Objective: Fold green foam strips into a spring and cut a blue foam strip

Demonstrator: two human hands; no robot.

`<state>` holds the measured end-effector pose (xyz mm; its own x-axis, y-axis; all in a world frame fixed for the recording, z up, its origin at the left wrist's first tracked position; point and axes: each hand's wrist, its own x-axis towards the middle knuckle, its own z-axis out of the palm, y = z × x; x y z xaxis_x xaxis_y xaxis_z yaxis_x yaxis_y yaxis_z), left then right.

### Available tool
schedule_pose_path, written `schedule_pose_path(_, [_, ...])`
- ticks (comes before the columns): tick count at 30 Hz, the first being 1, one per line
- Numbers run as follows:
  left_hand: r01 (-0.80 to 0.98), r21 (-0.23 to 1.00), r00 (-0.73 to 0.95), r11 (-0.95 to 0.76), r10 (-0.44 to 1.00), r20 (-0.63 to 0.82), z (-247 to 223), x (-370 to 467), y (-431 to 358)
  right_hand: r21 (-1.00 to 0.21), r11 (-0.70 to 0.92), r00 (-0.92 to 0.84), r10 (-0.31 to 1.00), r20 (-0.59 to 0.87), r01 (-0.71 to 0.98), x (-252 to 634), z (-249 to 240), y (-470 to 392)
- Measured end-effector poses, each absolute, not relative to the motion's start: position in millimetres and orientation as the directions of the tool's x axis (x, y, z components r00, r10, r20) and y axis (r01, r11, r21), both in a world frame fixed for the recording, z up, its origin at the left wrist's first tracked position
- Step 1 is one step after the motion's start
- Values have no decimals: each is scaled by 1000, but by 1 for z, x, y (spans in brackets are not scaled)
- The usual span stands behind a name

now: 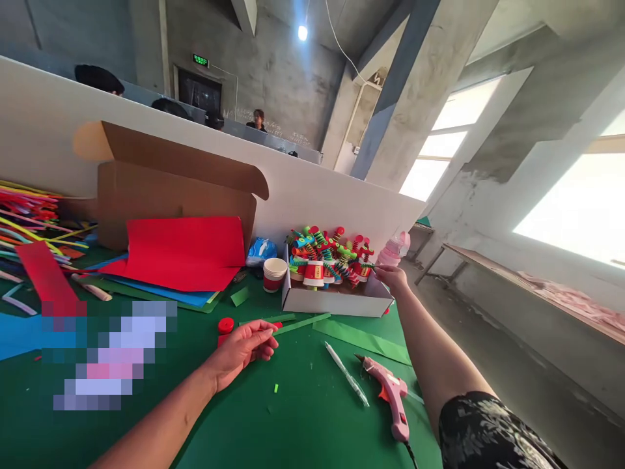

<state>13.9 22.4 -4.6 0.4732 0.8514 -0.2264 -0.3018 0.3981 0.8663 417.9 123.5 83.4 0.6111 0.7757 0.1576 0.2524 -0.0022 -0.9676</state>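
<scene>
My right hand [392, 277] reaches to the right end of a white cardboard box [336, 303]. Its fingers are closed at the tip of a dark green folded-paper arm on a paper-cup figure [362, 271]. Several such red and white cup figures with springy paper arms crowd the box. Over the table's middle, my left hand [248, 348] is half curled, fingers loosely apart, with no held thing visible. A narrow green paper strip [305, 324] runs right from near its fingertips. Beside that hand are small red round pieces [225, 326], partly hidden.
A pink glue gun [390, 391] and a white pen [346, 374] lie front right, near a wide green paper strip [366, 342]. Stacked paper cups [275, 274] stand left of the box. Red paper [185, 254], a brown carton [170, 189] and pipe cleaners [29, 208] fill the left. A pink bottle [393, 247] stands behind.
</scene>
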Motion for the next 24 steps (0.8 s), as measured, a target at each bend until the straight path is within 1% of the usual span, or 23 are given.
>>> schedule_pose_path(5, [-301,866,488,399,845,-220,-6,13,25,-961,-48,606,784,134,274,425,70,152])
schedule_pose_path(10, [-290,864,512,412,829,-223,-8,12,26,-953,-52,599,788,144,298,426,68,173])
schedule_pose_path(17, [-286,865,510,412,830,-226,-10,12,26,-947,-44,596,786,163,318,421,69,180])
schedule_pose_path(24, [-290,865,511,410,830,-222,-8,12,27,-956,-30,605,780,161,293,416,70,172])
